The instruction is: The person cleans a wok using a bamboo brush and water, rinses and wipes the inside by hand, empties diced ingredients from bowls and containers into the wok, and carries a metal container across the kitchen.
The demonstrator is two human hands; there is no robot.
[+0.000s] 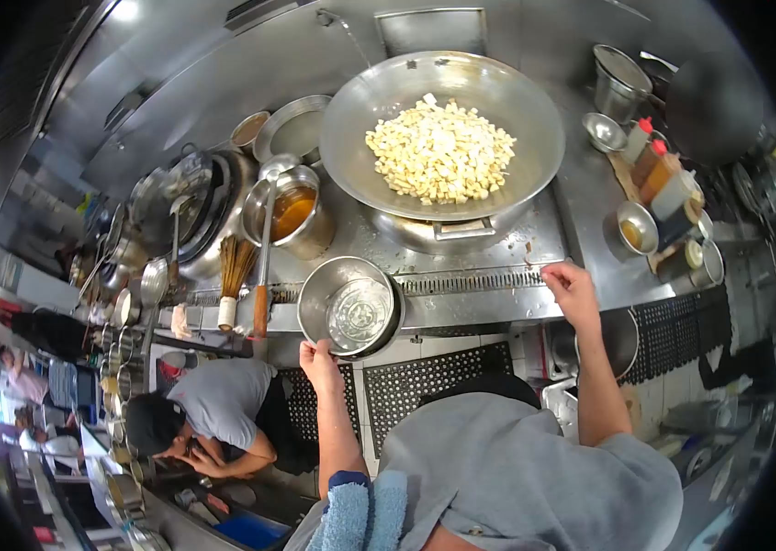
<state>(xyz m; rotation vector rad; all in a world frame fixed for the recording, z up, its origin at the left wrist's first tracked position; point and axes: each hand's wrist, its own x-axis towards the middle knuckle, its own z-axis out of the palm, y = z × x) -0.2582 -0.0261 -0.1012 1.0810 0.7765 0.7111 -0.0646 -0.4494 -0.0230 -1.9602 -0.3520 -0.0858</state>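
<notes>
My left hand [322, 369] grips the near rim of a round metal pot [313, 292], fingers closed on it. Clear liquid or a wet, shiny bottom shows inside the pot; I cannot tell which. A darker rim shows just beneath the pot. My right hand [573, 294] is raised over the stove's front edge, its fingers curled together; whatever they hold, if anything, is hidden. Beyond both hands a wide wok [526, 174] sits on a handled metal pot [475, 234]. Pale diced pieces [438, 151] are heaped in the wok.
Left of the wok stand a pot of amber liquid [292, 211], a wooden-handled ladle [262, 294] and a bamboo brush [236, 266]. Squeeze bottles [668, 179] and a small bowl [631, 230] line the right. A person in grey [223, 404] bends at the lower left. Perforated mats [438, 390] cover the floor.
</notes>
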